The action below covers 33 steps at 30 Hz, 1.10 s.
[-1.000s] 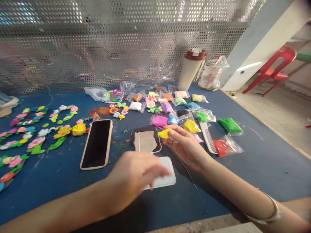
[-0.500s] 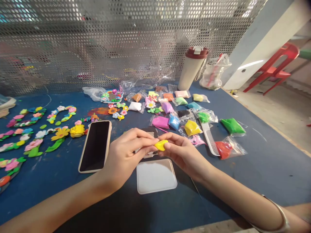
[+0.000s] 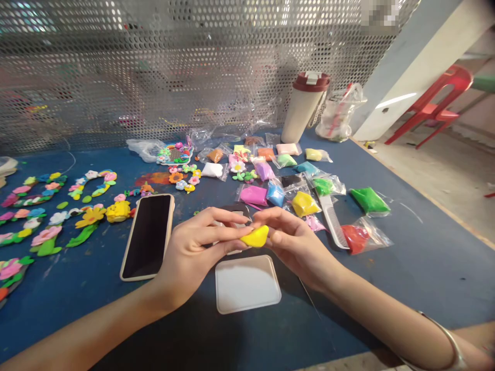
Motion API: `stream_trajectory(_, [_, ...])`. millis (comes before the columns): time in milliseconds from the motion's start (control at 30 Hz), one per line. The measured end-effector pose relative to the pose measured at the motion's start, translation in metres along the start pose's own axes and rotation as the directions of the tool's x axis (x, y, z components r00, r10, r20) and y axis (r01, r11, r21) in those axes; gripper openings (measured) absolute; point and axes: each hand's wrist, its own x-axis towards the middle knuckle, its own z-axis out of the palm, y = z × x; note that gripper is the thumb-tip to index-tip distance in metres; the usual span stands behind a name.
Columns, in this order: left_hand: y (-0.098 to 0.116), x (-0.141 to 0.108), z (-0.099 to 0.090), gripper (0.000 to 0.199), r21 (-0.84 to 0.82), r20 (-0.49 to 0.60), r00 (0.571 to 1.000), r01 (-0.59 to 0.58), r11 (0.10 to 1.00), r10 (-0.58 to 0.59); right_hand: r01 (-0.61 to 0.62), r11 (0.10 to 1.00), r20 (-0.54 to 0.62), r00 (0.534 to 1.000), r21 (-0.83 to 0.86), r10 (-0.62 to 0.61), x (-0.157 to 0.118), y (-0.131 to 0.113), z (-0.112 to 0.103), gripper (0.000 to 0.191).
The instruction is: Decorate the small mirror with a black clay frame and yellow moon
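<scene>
A smooth piece of yellow clay (image 3: 255, 237) is held up between both hands, above the far edge of a white rectangular lid (image 3: 248, 284). My left hand (image 3: 197, 247) pinches its left end between thumb and fingers. At its right side, my right hand (image 3: 296, 242) has its fingers closed round the clay, the thumb close to its edge. Behind the hands a dark round object with a pale middle is mostly hidden. The phone (image 3: 148, 237) lies just left of my left hand.
Bagged clay, such as the yellow bag (image 3: 304, 204), lies beyond the hands. A white comb (image 3: 333, 224) and red bag (image 3: 355, 237) are at right. Clay flowers (image 3: 48, 237) cover the left side. A tumbler (image 3: 303, 111) stands before the perforated metal screen (image 3: 154, 77).
The yellow clay has turned and shows a broader side. My right thumb has shifted off its face to the edge. The whole view has moved slightly.
</scene>
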Motion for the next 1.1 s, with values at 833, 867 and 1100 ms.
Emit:
stream_trajectory(833, [0.001,0.002,0.011,0.028,-0.513,0.388,0.785,0.619,0.595,-0.482,0.484,0.566,0.213,0.853,-0.668,-0.477,-0.006,0.004,-0.001,0.034])
stream_trajectory(867, [0.002,0.002,0.011,0.030,-0.529,0.408,0.779,0.627,0.572,-0.477,0.488,0.560,0.220,0.850,-0.669,-0.478,-0.007,0.005,-0.001,0.035])
stream_trajectory(1100, [0.001,-0.002,0.013,0.026,-0.601,0.524,0.748,0.663,0.445,-0.407,0.478,0.576,0.146,0.838,-0.663,-0.526,-0.010,0.009,0.002,0.034])
